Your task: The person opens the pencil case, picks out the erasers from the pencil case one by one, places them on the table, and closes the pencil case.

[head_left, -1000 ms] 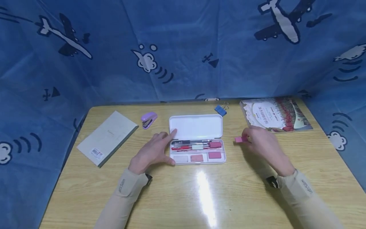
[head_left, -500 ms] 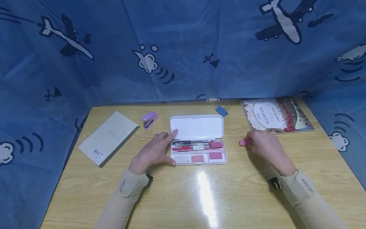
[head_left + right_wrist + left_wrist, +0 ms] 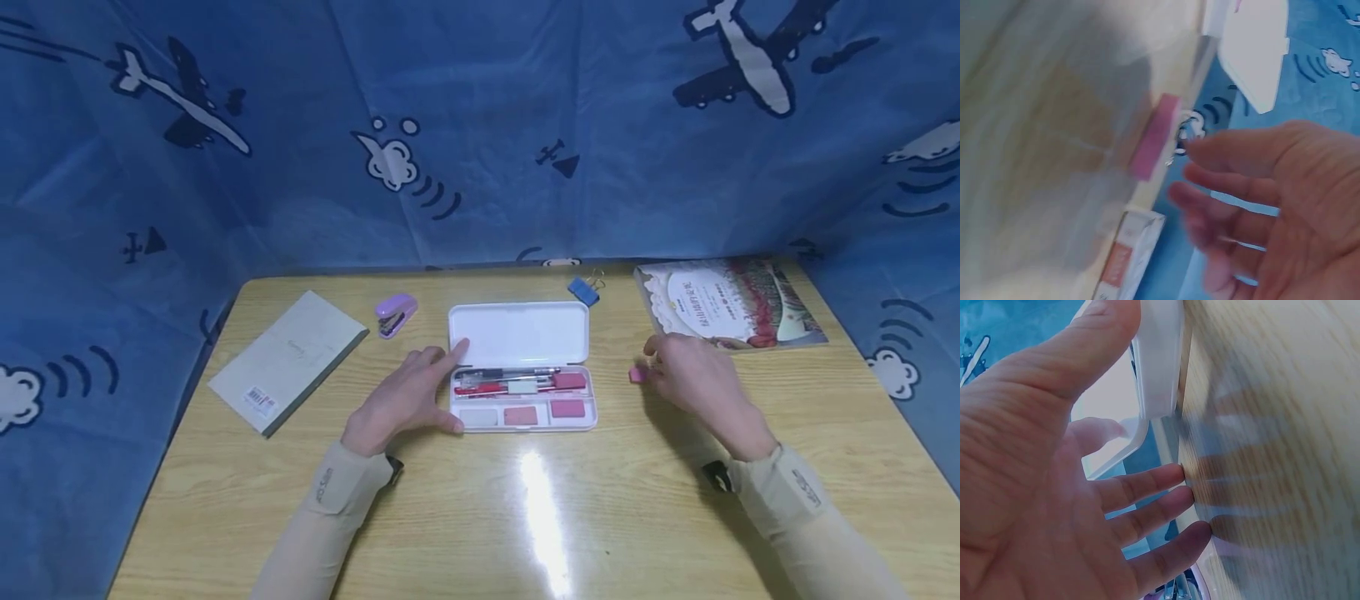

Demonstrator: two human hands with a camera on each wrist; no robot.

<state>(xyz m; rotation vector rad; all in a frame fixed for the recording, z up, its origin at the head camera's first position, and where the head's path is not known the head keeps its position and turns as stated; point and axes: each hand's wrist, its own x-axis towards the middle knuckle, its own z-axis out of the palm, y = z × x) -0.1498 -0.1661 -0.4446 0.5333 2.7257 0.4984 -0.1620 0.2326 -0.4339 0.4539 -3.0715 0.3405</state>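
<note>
An open white pencil case (image 3: pixel 519 333) lies mid-table, its lid tipped back. Pens and a pink block fill its long compartment; a whitish, a light pink and a darker pink block (image 3: pixel 567 408) sit in the small ones. My left hand (image 3: pixel 408 398) is at its left end, thumb at the front corner, index finger against the lid, other fingers straight onto the table in the left wrist view. Right of the case, a pink eraser (image 3: pixel 1157 137) rests on the table. My right hand (image 3: pixel 693 377) hovers beside it, fingers loosely bent with a gap to the eraser in the right wrist view.
A grey notebook (image 3: pixel 288 358) and a purple stapler (image 3: pixel 396 315) lie left of the case. A blue binder clip (image 3: pixel 583 291) is behind it. A printed flyer (image 3: pixel 731 304) lies at the back right. The right wrist view shows a white block with an orange label (image 3: pixel 1124 256).
The pink eraser was between my right fingers and shifted slightly right; now my fingers are off it and less of it shows in the head view. My left hand has stayed on the case.
</note>
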